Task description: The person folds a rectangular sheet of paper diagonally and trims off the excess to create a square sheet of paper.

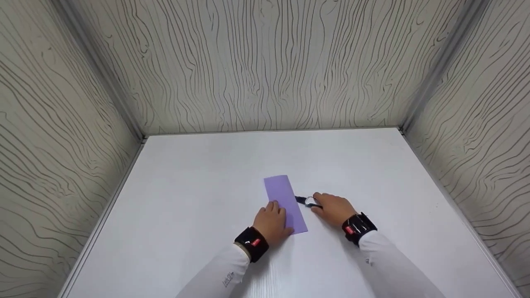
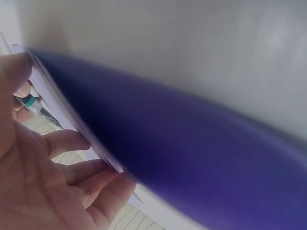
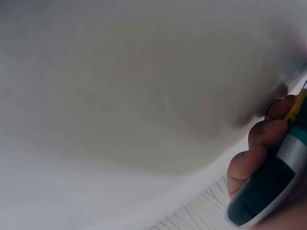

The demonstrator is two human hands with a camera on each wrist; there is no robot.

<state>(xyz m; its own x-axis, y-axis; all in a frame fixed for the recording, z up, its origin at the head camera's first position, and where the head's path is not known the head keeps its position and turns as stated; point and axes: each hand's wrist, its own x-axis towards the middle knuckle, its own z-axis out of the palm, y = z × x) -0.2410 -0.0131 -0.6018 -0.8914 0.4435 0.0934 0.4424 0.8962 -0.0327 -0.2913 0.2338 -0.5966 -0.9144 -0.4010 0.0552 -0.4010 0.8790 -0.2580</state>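
Note:
A narrow purple sheet of paper lies slantwise on the white tabletop in the head view. My left hand presses on its near left part, fingers extended along it and thumb near its lower end. Close up in the left wrist view, the fingertips touch the edge of the purple paper. To the right of the paper, my right hand grips a utility knife, whose dark front end is at the paper's right edge. Curled fingers wrap the knife's dark green and grey handle in the right wrist view.
The white table runs back to a wood-grain patterned panel. Similar panels stand along the left side and the right side. Both wrists carry black straps.

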